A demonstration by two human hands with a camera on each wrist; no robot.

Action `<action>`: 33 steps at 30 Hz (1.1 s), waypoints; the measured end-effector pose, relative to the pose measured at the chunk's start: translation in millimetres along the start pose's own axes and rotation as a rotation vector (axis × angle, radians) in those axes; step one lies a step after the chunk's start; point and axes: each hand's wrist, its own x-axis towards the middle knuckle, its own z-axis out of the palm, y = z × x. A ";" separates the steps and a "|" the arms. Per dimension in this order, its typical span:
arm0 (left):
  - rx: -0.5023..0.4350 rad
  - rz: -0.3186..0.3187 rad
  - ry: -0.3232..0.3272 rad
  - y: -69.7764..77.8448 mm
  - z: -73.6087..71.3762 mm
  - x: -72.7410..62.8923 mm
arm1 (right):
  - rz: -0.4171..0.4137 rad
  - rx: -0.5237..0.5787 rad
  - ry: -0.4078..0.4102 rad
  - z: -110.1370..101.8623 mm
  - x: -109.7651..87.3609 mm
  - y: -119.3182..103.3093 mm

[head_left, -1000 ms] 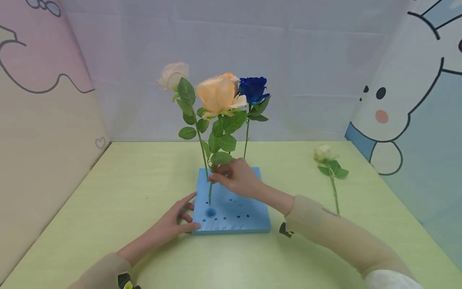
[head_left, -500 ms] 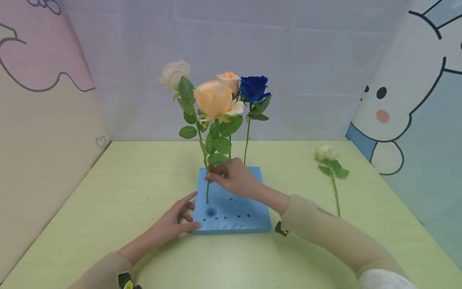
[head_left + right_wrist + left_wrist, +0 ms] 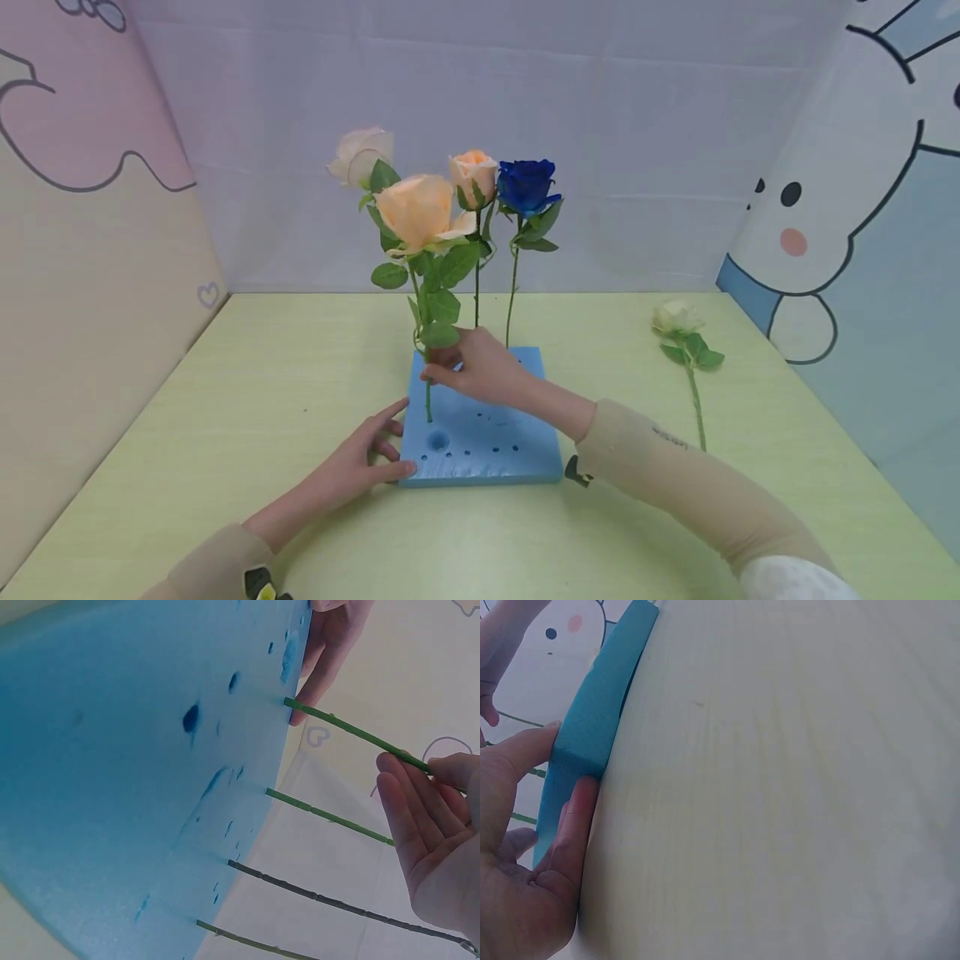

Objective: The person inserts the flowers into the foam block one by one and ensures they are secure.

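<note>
My right hand (image 3: 487,367) pinches the green stem (image 3: 345,729) of a large peach rose (image 3: 416,212) between thumb and fingers. The rose is nearly upright over a blue foam block (image 3: 517,429), and its cut end sits right at the block's top face. My left hand (image 3: 348,462) rests against the block's left side, its fingers spread along the edge and the thumb at the front left corner. Behind the held rose, a pale pink rose (image 3: 363,158), a smaller peach rose (image 3: 474,177) and a blue rose (image 3: 527,187) stand upright in the block.
A white rose (image 3: 677,318) lies on the table (image 3: 187,400) to the right, leaves and stem toward me. Several small holes and one larger hole (image 3: 438,440) mark the block's front part. A pale cloth hangs behind, with cartoon-printed panels on both sides.
My right hand has shifted slightly left with the held rose, its stem end moving a little left and up. The smaller peach rose behind is now uncovered. The left hand stays put.
</note>
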 end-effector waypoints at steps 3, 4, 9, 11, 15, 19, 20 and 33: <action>-0.007 -0.004 -0.001 0.4 0.3 -0.2 | 0.003 0.018 -0.023 -1.4 0.9 -1.2; -0.009 -0.003 -0.001 0.3 0.4 -0.2 | 0.008 0.022 -0.031 -1.7 1.1 -1.2; -0.003 0.003 0.000 -0.2 0.8 -0.3 | 0.022 0.064 -0.071 -2.7 2.3 0.4; 0.000 0.006 0.000 0.2 0.9 -0.7 | 0.024 0.059 -0.081 -2.4 3.0 1.3; -0.001 0.010 0.000 0.8 1.1 -0.8 | 0.032 0.012 -0.102 -1.5 4.6 2.9; -0.003 0.010 0.000 1.2 1.5 -1.0 | 0.044 -0.014 -0.119 -1.8 4.8 2.7; -0.005 0.007 0.000 1.6 1.6 -1.2 | 0.044 -0.016 -0.120 -1.9 4.8 2.5; -0.016 -0.013 -0.001 3.5 2.5 -2.4 | 0.071 0.025 -0.124 -0.6 3.4 2.6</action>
